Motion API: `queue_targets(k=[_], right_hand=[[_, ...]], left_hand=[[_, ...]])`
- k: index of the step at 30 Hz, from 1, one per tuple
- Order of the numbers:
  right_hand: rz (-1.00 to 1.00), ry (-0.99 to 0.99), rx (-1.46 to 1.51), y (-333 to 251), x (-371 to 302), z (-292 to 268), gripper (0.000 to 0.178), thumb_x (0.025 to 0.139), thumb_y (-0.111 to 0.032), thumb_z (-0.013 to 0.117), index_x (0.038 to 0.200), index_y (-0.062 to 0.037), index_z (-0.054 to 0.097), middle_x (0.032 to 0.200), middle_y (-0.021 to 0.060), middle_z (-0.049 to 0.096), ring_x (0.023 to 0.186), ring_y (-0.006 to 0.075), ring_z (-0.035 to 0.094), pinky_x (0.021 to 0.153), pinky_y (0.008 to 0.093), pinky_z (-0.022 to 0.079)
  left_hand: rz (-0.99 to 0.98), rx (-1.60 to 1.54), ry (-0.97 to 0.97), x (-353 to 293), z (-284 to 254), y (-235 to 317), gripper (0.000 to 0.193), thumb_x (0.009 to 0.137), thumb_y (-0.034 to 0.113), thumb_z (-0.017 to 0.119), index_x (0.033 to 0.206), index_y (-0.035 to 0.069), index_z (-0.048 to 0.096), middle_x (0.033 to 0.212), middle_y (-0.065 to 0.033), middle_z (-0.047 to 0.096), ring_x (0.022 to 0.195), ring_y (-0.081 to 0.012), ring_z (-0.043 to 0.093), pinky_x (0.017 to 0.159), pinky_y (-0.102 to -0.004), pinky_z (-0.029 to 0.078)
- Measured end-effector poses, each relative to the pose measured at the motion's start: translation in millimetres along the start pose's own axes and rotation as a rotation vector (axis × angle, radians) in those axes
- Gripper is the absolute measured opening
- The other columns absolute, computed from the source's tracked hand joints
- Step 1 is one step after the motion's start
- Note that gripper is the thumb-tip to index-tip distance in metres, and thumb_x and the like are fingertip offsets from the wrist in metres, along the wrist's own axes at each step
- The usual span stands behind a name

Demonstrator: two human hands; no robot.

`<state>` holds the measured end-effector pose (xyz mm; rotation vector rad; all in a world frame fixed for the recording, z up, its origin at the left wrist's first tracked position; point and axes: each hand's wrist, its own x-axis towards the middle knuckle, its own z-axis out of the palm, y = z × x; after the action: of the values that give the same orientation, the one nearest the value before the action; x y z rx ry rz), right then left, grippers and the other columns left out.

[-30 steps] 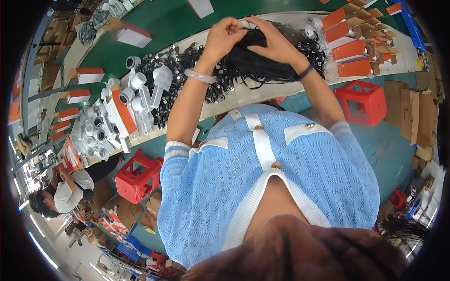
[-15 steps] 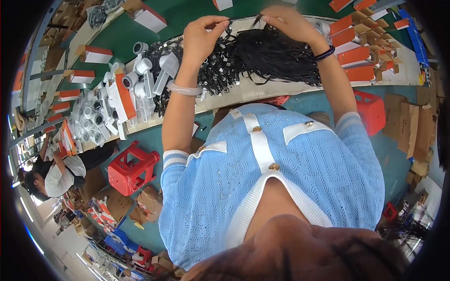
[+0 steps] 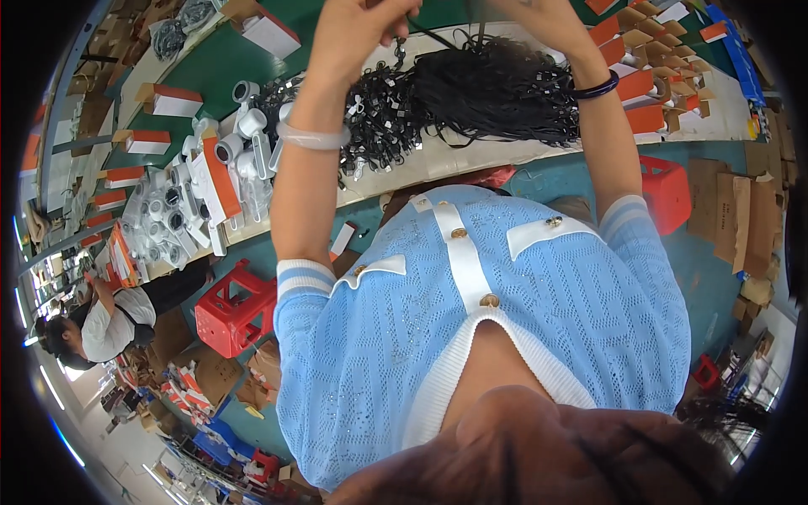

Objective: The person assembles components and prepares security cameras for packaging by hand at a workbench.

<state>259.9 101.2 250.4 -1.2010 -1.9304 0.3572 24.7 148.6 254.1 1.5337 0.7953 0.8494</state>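
At the top edge my left hand (image 3: 358, 35) has its fingers curled together, with a thin black strap (image 3: 431, 35) running from them toward the right. My right hand (image 3: 551, 23) is across from it, above a heap of black straps (image 3: 488, 97). Its fingers are smeared and partly cut off by the top edge, and a dark strand hangs just below them. Left of the strap heap, beneath my left wrist, lies a pile of short black cords with small metal ends (image 3: 379, 114).
White handheld devices with round heads (image 3: 251, 122) crowd the bench's left side. Open orange-and-white boxes (image 3: 644, 118) stand at the right, others (image 3: 172, 99) at the left. Red stools (image 3: 236, 307) are by the bench. A person (image 3: 109, 320) is at the far left.
Both hands have moved up and away from me, partly out of the top edge. My left forearm has shifted slightly left. The person at the far left has shifted slightly.
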Motion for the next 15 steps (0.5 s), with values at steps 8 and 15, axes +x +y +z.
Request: queue_targets(k=[8, 15], right_hand=[[0.173, -0.302, 0.955, -28.0, 0.7, 5.1, 0.041, 0.086, -0.009, 0.061, 0.123, -0.0008, 0.044, 0.103, 0.0051, 0.056, 0.085, 0.0117, 0.058, 0.074, 0.0238, 0.046], [0.251, -0.283, 0.803, -70.4, 15.3, 18.5, 0.026, 0.095, -0.024, 0.05, 0.085, -0.0024, 0.06, 0.063, -0.0036, 0.051, 0.049, 0.0028, 0.042, 0.046, 0.0173, 0.035]], left_hand=[[0.43, 0.517, 0.085, 9.3, 37.5, 98.4, 0.008, 0.08, 0.004, 0.063, 0.08, 0.002, 0.055, 0.067, 0.001, 0.054, 0.06, -0.0063, 0.049, 0.054, -0.0211, 0.04], [-0.032, 0.155, 0.333, -32.0, -77.9, 21.2, 0.01, 0.08, 0.005, 0.065, 0.088, 0.004, 0.059, 0.069, 0.0025, 0.057, 0.054, -0.0055, 0.051, 0.049, -0.0185, 0.04]])
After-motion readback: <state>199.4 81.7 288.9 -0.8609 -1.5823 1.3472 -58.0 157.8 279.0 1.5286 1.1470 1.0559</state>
